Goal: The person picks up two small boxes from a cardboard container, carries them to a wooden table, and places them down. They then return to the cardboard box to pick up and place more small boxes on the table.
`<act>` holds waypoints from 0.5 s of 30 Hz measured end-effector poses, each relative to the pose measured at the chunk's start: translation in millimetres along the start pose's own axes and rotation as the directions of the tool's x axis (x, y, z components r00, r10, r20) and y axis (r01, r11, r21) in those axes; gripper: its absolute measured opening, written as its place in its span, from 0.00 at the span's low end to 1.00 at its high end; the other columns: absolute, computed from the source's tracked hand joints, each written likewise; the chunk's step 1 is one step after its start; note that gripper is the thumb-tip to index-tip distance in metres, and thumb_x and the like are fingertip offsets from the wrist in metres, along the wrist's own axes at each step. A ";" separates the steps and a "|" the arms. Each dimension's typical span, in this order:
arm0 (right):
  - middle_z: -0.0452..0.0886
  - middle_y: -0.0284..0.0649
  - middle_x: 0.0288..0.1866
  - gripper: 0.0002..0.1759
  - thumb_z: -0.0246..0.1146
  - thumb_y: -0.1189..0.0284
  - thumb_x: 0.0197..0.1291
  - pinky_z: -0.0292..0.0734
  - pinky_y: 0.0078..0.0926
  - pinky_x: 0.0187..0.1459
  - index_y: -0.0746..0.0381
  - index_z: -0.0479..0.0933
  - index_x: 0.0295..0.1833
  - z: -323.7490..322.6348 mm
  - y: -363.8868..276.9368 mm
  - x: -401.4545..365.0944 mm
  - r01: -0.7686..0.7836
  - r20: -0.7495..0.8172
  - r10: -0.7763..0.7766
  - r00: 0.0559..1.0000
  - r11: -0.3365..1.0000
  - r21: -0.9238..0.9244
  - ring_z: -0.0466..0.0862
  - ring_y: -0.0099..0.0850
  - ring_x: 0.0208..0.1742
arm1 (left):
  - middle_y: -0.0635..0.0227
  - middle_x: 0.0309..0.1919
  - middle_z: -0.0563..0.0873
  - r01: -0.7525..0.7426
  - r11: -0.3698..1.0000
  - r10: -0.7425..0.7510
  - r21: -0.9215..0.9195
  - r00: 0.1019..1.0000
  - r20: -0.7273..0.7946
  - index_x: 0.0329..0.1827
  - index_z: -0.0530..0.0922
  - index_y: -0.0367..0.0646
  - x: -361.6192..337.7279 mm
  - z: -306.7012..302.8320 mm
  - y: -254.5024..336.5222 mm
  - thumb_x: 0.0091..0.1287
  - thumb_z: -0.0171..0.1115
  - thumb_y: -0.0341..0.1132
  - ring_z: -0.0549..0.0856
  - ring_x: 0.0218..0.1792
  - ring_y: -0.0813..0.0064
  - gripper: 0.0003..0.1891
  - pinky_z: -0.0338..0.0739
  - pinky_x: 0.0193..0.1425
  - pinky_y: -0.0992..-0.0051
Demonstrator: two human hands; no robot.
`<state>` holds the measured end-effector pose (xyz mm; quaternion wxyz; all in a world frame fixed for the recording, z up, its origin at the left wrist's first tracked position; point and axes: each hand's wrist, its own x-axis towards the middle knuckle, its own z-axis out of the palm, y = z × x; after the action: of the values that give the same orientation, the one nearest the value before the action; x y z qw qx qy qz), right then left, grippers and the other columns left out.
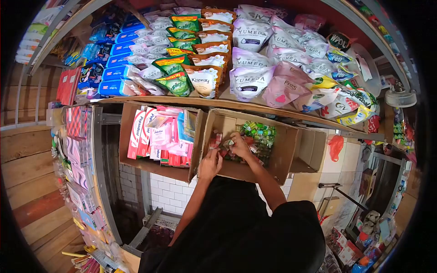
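An open cardboard box (284, 159) holds many small items, among them green-capped little bottles (257, 132) and small red pieces (217, 138). My right hand (240, 146) reaches inside it with the fingers bent together around something small and pale that is too small to name. At the box's near left edge is my left hand (210, 164), its fingers curled and tips beside the red pieces. What it grips, if anything, is hidden. Both hands are close together, a short gap between them.
Left of the box stands a second carton (195, 170) with Pepsodent boxes (137, 132) and pink packets (159, 135). Behind both, a wooden shelf (218, 103) carries refill pouches (250, 82) and blue packs (114, 73). Another carton (309, 157) sits to the right.
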<state>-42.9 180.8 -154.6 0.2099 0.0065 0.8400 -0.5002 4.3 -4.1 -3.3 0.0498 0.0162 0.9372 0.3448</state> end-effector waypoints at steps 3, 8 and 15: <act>0.80 0.41 0.51 0.34 0.75 0.72 0.53 0.78 0.33 0.50 0.57 0.66 0.64 -19.5 -17.4 -16.3 -0.030 0.054 0.021 0.998 0.985 0.168 0.81 0.32 0.53 | 0.52 0.45 0.85 -0.035 0.999 0.034 0.017 0.999 0.017 0.55 0.76 0.44 2.4 -1.4 4.2 0.69 0.60 0.38 0.86 0.38 0.44 0.14 0.82 0.41 0.51; 0.80 0.39 0.54 0.33 0.74 0.76 0.56 0.78 0.30 0.53 0.57 0.66 0.64 -49.5 -71.0 -46.5 -0.132 0.123 0.079 0.989 0.842 0.523 0.79 0.29 0.57 | 0.51 0.47 0.85 -0.144 0.989 0.144 0.014 0.989 0.023 0.61 0.75 0.44 5.4 -6.8 12.8 0.70 0.62 0.45 0.85 0.45 0.46 0.22 0.82 0.48 0.54; 0.79 0.43 0.63 0.30 0.68 0.80 0.63 0.76 0.28 0.56 0.60 0.63 0.67 -76.5 -97.1 -61.5 -0.109 0.289 -0.123 0.950 0.734 0.670 0.79 0.28 0.59 | 0.46 0.46 0.85 -0.141 0.990 0.143 -0.025 0.974 0.175 0.69 0.70 0.45 -0.3 -12.4 16.5 0.72 0.59 0.51 0.85 0.45 0.43 0.28 0.81 0.49 0.52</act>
<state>-34.7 209.0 -19.8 0.3217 -0.0001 0.5550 -0.7671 3.2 0.4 16.8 0.1079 0.1131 0.9234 0.3507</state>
